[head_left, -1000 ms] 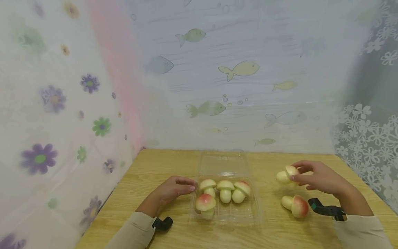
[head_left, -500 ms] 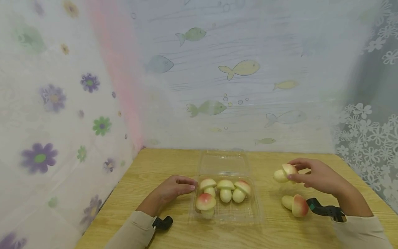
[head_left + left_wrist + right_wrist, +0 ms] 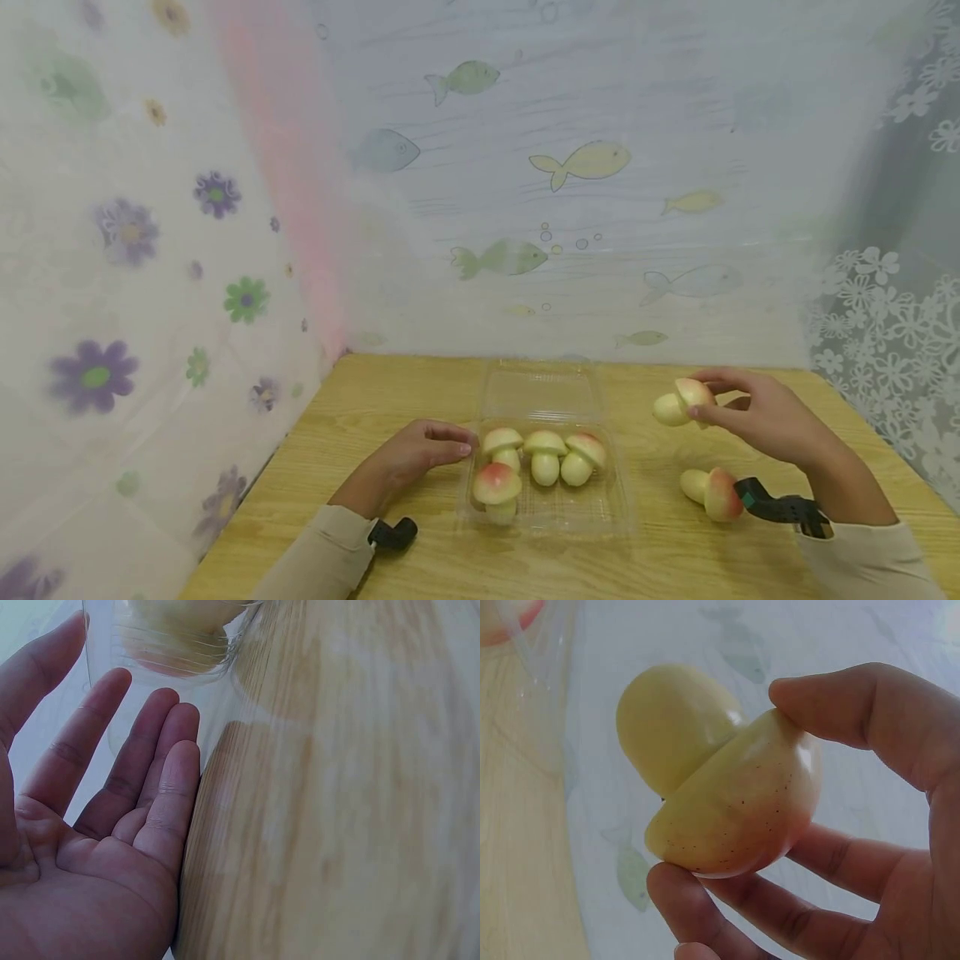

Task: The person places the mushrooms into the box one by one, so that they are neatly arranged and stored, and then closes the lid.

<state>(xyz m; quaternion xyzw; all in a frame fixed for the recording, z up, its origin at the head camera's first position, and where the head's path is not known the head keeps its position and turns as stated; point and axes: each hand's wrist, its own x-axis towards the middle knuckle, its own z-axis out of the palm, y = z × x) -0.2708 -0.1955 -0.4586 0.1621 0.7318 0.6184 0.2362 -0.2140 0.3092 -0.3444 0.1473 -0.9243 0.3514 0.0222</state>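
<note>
My right hand (image 3: 765, 417) pinches a toy mushroom (image 3: 684, 403) by its cap, thumb on one side and fingers on the other, with the stem pointing left. In the right wrist view the mushroom (image 3: 735, 795) shows a pale yellow stem and a cap blushed pink with dark specks. Below that hand, a second mushroom (image 3: 712, 493) lies on its side on the table. My left hand (image 3: 416, 458) rests beside the left wall of a clear plastic clamshell box (image 3: 555, 512), its fingertips at the wall. Several mushrooms (image 3: 544, 458) lie inside the box.
The box's hinged lid (image 3: 540, 392) lies back, away from me. The wooden table (image 3: 420, 387) ends at a fish-print sheet (image 3: 495, 208) behind and a flower-print sheet (image 3: 150, 283) on the left. Black wrist cameras (image 3: 783, 504) sit at both cuffs.
My right hand has lifted the mushroom slightly higher and carried it a little left. The left hand and the mushrooms in the box stay where they were.
</note>
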